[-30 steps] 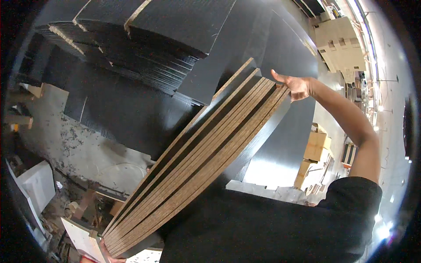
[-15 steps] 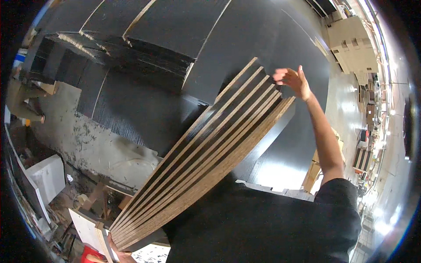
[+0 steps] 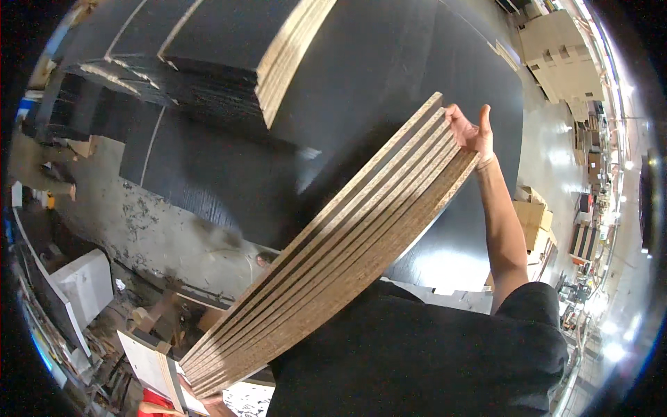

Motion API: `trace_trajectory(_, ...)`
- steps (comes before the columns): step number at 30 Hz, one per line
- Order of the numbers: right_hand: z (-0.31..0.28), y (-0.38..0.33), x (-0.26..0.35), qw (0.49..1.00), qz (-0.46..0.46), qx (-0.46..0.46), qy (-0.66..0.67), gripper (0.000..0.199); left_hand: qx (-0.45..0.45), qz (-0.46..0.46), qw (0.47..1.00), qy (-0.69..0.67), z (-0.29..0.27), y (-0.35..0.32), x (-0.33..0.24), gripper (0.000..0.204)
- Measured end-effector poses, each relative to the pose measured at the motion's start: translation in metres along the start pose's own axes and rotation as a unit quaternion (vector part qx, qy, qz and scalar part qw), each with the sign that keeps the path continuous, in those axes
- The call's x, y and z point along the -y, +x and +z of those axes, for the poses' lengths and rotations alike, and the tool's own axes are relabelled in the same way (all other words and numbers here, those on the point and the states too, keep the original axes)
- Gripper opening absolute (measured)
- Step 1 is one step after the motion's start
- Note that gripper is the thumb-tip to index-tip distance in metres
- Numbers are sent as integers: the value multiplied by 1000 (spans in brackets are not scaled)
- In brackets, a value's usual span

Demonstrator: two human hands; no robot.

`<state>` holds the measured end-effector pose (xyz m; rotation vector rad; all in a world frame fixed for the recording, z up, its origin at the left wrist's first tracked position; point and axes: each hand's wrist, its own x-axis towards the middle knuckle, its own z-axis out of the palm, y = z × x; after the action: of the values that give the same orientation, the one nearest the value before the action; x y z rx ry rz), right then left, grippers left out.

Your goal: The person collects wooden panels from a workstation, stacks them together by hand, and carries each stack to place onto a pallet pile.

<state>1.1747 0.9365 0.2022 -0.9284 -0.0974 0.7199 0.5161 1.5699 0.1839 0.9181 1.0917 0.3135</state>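
In the head view the right hand (image 3: pixel 474 133) is raised at the far upper end of a stack of chipboard panels (image 3: pixel 333 250), fingers spread and mostly straight, the palm and thumb resting against the top corner of the stack rather than clamped around it. The left hand (image 3: pixel 208 402) shows only as a sliver at the bottom edge, under the lower end of the stack; whether its fingers are curled or loose cannot be told. The panels are held on edge as one bundle, raw tan edges facing up, slanting from the lower left up to the right hand, close against the person's black shirt (image 3: pixel 417 354). Behind the bundle lies a broad dark sheet (image 3: pixel 389 76), and on it, at upper left, a pile of dark-faced boards (image 3: pixel 208 62) with pale edges. Below that is a stained concrete floor (image 3: pixel 174 229), with a white box (image 3: pixel 87 281) and offcuts of wood (image 3: pixel 160 316) at lower left. Cardboard boxes (image 3: pixel 531 219) stand just beyond the right forearm.
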Motion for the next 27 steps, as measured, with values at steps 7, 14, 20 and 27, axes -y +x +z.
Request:
trace_trajectory(7,-34,-37,-7,996,-18,-75,-34,102,30,62,998,0,-25,6,13,66)
trace_trajectory(14,-37,-66,-32,980,-136,-138,-54,117,-26,134,990,36,-18,27,20,65)
trace_trajectory(20,-62,-82,-40,963,-189,-189,-31,80,-31,172,984,39,-29,57,47,66)
trace_trajectory(27,65,-195,-124,756,-356,-547,-61,47,-24,181,983,-2,-40,59,57,67)
